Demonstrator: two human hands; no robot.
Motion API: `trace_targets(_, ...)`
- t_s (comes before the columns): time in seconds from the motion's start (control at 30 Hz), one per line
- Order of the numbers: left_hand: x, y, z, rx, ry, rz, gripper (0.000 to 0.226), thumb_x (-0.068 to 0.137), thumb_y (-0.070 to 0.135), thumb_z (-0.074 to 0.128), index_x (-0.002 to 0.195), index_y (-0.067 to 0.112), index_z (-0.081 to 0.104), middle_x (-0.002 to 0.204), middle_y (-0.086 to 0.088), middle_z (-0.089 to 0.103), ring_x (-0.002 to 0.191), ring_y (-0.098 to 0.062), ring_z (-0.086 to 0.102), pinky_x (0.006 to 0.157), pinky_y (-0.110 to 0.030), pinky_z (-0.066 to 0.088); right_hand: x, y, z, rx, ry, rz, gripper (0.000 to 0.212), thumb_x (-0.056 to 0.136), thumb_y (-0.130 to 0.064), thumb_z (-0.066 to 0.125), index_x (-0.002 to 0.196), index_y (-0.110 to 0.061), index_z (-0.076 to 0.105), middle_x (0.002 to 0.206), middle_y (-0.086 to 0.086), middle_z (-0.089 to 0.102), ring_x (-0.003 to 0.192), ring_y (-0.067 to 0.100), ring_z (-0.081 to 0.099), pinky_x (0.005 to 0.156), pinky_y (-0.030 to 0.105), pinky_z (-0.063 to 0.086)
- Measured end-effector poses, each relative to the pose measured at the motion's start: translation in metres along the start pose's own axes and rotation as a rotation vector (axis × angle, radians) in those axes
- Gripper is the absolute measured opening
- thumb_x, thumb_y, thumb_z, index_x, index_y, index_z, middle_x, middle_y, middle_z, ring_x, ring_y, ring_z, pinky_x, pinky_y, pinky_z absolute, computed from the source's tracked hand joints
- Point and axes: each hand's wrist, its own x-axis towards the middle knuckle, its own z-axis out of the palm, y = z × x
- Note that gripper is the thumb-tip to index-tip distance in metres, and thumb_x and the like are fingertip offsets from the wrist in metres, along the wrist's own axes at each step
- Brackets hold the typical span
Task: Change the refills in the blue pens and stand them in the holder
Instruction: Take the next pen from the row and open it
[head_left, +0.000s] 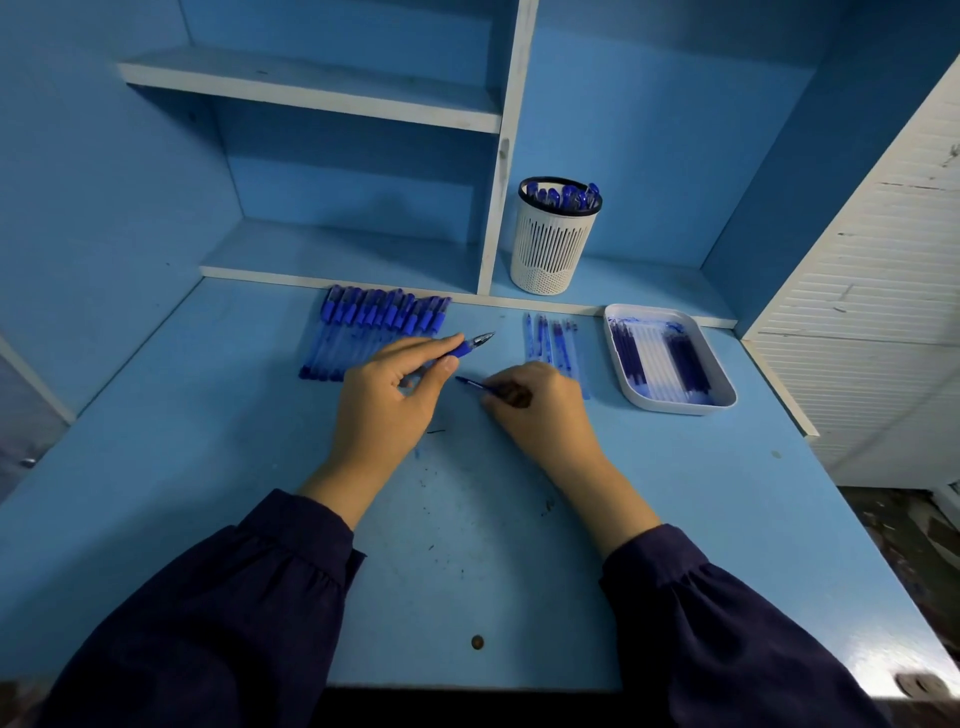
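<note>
At far left, a row of blue pens (374, 327) lies on the desk (467, 545), against the shelf edge. Your left hand (384, 395) grips one pen (467, 347), its tip pointing right and away from you. Your right hand (535, 402) pinches a thin refill (474, 384), its end aimed toward the left hand. Just behind lie loose refills (556, 343). The white holder (551, 249) stands on the low shelf, containing pens. At right, a white tray (680, 406) holds more refills.
</note>
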Motion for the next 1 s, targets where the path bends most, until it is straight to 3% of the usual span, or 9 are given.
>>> trace_targets(0.1, 0.000, 0.000, -0.002, 0.034, 0.012, 0.036, 0.024, 0.091, 0.017, 0.069, 0.115, 0.019, 0.072, 0.109, 0.009, 0.071, 0.098, -0.011, 0.068, 0.084, -0.037, 0.058, -0.001, -0.003, -0.003, 0.132, 0.023, 0.098, 0.025, 0.083, -0.020, 0.073, 0.107, -0.012, 0.072, 0.088, 0.001, 0.066, 0.072, 0.009, 0.058, 0.071, 0.015, 0.047)
trace_targets(0.27, 0.000, 0.003, -0.001, 0.151, -0.031, 0.161, 0.021, 0.088, 0.004, 0.072, 0.108, 0.011, 0.075, 0.104, 0.007, 0.071, 0.095, -0.001, 0.064, 0.087, -0.016, 0.052, -0.004, -0.017, -0.018, 0.600, 0.029, 0.167, 0.020, 0.093, -0.027, 0.063, 0.098, -0.008, 0.069, 0.079, 0.001, 0.069, 0.069, 0.009, 0.061, 0.068, 0.023, 0.050)
trace_targets(0.43, -0.002, 0.004, -0.001, 0.175, -0.095, 0.205, 0.020, 0.088, 0.005, 0.070, 0.106, 0.009, 0.075, 0.101, 0.009, 0.070, 0.092, -0.004, 0.065, 0.084, -0.018, 0.052, -0.004, -0.016, -0.015, 0.526, 0.020, 0.074, 0.015, 0.091, -0.015, 0.065, 0.086, 0.000, 0.065, 0.068, 0.013, 0.067, 0.057, 0.012, 0.057, 0.060, 0.025, 0.049)
trace_targets(0.5, -0.002, 0.004, -0.001, 0.175, -0.109, 0.207, 0.019, 0.089, 0.005, 0.068, 0.107, 0.008, 0.075, 0.101, 0.010, 0.069, 0.091, -0.004, 0.065, 0.081, -0.017, 0.053, -0.004, -0.014, -0.015, 0.509, 0.015, 0.009, 0.003, 0.090, -0.003, 0.064, 0.087, -0.002, 0.065, 0.071, 0.008, 0.066, 0.061, 0.011, 0.061, 0.064, 0.021, 0.050)
trace_targets(0.6, -0.003, 0.004, -0.002, 0.185, -0.117, 0.184, 0.019, 0.091, 0.004, 0.066, 0.107, 0.008, 0.074, 0.098, 0.012, 0.068, 0.087, 0.000, 0.061, 0.076, -0.008, 0.048, -0.006, -0.015, -0.017, 0.451, 0.010, -0.113, 0.014, 0.085, 0.009, 0.063, 0.092, -0.003, 0.065, 0.086, 0.007, 0.068, 0.078, 0.010, 0.065, 0.076, 0.017, 0.050)
trace_targets(0.67, -0.003, 0.004, -0.003, 0.182, -0.113, 0.166, 0.019, 0.091, 0.003, 0.066, 0.107, 0.008, 0.074, 0.098, 0.012, 0.068, 0.087, 0.000, 0.061, 0.077, -0.008, 0.047, -0.006, -0.016, -0.019, 0.488, 0.002, -0.103, 0.016, 0.084, 0.006, 0.066, 0.096, -0.005, 0.065, 0.093, 0.006, 0.068, 0.084, 0.011, 0.065, 0.080, 0.019, 0.051)
trace_targets(0.8, -0.004, 0.005, -0.003, 0.181, -0.123, 0.168, 0.019, 0.092, 0.006, 0.066, 0.108, 0.009, 0.074, 0.100, 0.011, 0.068, 0.090, -0.002, 0.062, 0.080, -0.009, 0.048, -0.007, -0.014, -0.021, 0.455, 0.016, -0.026, 0.004, 0.092, -0.011, 0.064, 0.091, -0.008, 0.066, 0.074, 0.001, 0.068, 0.066, 0.014, 0.061, 0.065, 0.030, 0.051)
trace_targets(0.9, -0.004, 0.005, -0.004, 0.183, -0.123, 0.172, 0.019, 0.091, 0.006, 0.066, 0.108, 0.009, 0.074, 0.099, 0.010, 0.069, 0.088, -0.005, 0.063, 0.077, -0.011, 0.049, -0.008, -0.016, -0.024, 0.529, -0.009, -0.025, 0.011, 0.087, 0.004, 0.063, 0.096, -0.002, 0.065, 0.084, 0.003, 0.067, 0.073, 0.007, 0.063, 0.070, 0.018, 0.048)
trace_targets(1.0, -0.003, 0.005, -0.004, 0.193, -0.132, 0.178, 0.019, 0.091, 0.006, 0.066, 0.109, 0.010, 0.074, 0.100, 0.010, 0.069, 0.089, -0.005, 0.064, 0.079, -0.014, 0.051, -0.008, -0.017, -0.024, 0.595, -0.026, 0.029, 0.016, 0.086, -0.005, 0.069, 0.101, -0.005, 0.065, 0.088, 0.006, 0.068, 0.076, 0.009, 0.064, 0.073, 0.019, 0.050)
